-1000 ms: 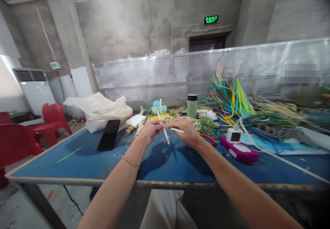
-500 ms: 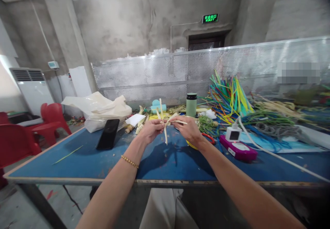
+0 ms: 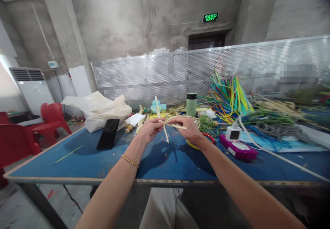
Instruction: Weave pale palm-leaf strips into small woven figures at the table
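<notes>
While the left hand point(image 3: 151, 130) pinches crossed pale strips point(image 3: 165, 133) between thumb and fingers, the right hand point(image 3: 189, 128) with fingertips closed on their right side, the strips held above a blue table point(image 3: 77, 167), a black phone point(image 3: 108, 134) to the left, a green bottle point(image 3: 191, 106) beyond.

Slim gold-coloured bead bracelet point(image 3: 130, 161) round left wrist point(image 3: 136, 150); forearms point(image 3: 232, 175) bare; pale greyish trousers point(image 3: 161, 208)

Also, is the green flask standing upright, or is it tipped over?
Upright: the green flask has its sides vertical and its black lid on top.
</notes>
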The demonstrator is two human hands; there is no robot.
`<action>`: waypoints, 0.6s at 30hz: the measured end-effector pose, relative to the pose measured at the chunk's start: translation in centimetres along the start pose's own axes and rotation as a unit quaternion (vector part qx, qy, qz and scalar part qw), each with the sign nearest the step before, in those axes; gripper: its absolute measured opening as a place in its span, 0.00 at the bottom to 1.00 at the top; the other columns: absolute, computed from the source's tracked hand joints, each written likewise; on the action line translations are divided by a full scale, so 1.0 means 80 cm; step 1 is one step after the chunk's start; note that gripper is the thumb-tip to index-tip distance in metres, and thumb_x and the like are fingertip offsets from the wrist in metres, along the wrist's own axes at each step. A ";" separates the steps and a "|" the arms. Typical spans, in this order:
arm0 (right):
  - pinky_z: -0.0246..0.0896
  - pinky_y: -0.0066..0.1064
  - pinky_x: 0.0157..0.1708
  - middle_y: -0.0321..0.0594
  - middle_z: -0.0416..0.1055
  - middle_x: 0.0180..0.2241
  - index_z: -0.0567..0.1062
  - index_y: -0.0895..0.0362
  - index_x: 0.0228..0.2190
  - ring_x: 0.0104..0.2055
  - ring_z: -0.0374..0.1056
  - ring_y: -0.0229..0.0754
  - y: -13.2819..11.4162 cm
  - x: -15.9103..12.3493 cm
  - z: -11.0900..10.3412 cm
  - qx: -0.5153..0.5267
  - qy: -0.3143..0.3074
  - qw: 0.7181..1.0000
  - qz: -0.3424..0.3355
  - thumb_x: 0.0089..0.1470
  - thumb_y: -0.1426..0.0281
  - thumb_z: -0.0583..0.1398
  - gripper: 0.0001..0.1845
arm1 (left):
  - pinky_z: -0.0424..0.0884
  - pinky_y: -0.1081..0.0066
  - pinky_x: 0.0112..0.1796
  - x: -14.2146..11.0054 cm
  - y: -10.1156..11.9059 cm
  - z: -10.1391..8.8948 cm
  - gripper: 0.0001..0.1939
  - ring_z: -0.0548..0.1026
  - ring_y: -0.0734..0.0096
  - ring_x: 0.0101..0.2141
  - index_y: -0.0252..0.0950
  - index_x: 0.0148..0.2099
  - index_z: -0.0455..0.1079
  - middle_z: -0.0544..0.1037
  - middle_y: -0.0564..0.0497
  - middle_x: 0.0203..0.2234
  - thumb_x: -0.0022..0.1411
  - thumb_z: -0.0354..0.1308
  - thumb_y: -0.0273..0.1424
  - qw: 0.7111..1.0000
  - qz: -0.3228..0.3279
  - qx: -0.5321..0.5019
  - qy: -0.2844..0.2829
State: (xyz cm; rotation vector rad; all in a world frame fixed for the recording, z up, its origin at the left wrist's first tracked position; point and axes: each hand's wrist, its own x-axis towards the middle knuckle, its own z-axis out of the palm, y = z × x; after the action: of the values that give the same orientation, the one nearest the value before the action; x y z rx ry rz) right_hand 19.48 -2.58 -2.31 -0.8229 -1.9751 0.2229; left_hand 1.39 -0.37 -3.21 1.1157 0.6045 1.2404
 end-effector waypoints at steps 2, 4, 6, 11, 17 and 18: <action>0.62 0.31 0.35 0.43 0.78 0.35 0.81 0.58 0.34 0.35 0.70 0.42 -0.001 0.000 -0.001 0.015 -0.003 1.000 -0.001 0.47 0.73 0.59 0.12 | 0.60 0.76 0.25 0.000 0.001 0.000 0.12 0.65 0.82 0.20 0.27 0.33 0.75 0.71 0.53 0.20 0.41 0.66 0.19 1.000 -0.001 0.000 -0.001; 0.63 0.32 0.35 0.43 0.77 0.35 0.81 0.58 0.32 0.35 0.70 0.43 -0.001 -0.001 -0.002 0.034 0.003 0.999 0.005 0.45 0.74 0.59 0.12 | 0.61 0.76 0.25 0.000 0.001 0.000 0.13 0.65 0.82 0.20 0.28 0.34 0.75 0.71 0.53 0.20 0.40 0.67 0.20 1.000 0.000 0.002 -0.002; 0.63 0.32 0.35 0.43 0.77 0.33 0.80 0.59 0.30 0.34 0.70 0.42 0.002 0.000 -0.004 0.040 0.039 0.998 0.036 0.43 0.76 0.58 0.12 | 0.60 0.76 0.25 0.000 0.000 -0.001 0.13 0.65 0.82 0.20 0.28 0.34 0.75 0.71 0.53 0.20 0.40 0.68 0.21 1.000 0.006 0.007 0.001; 0.64 0.33 0.34 0.44 0.76 0.31 0.78 0.61 0.33 0.31 0.70 0.42 0.011 0.009 -0.012 0.077 0.185 0.971 0.128 0.47 0.73 0.56 0.13 | 0.57 0.76 0.24 0.000 -0.004 0.000 0.12 0.63 0.82 0.20 0.29 0.33 0.76 0.70 0.54 0.18 0.40 0.66 0.22 0.990 0.079 0.105 0.043; 0.62 0.30 0.31 0.43 0.76 0.29 0.78 0.61 0.31 0.30 0.68 0.41 0.001 0.010 -0.015 -0.001 0.155 0.984 0.089 0.51 0.62 0.58 0.15 | 0.57 0.74 0.25 -0.001 -0.006 0.003 0.12 0.62 0.80 0.20 0.29 0.34 0.76 0.70 0.54 0.17 0.43 0.64 0.23 0.974 0.107 0.196 0.040; 0.60 0.29 0.29 0.42 0.75 0.27 0.78 0.61 0.30 0.29 0.68 0.40 -0.001 0.009 -0.014 -0.018 0.113 0.990 0.085 0.52 0.61 0.58 0.16 | 0.58 0.74 0.25 -0.001 -0.006 0.003 0.12 0.62 0.80 0.21 0.29 0.34 0.76 0.71 0.53 0.18 0.43 0.64 0.23 0.974 0.105 0.197 0.032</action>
State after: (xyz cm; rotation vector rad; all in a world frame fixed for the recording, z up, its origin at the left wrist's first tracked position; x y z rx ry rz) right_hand 20.09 -2.40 -1.16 -0.9970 -1.7042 0.1843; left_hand 1.77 -0.53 -3.55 1.5049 0.8222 1.3768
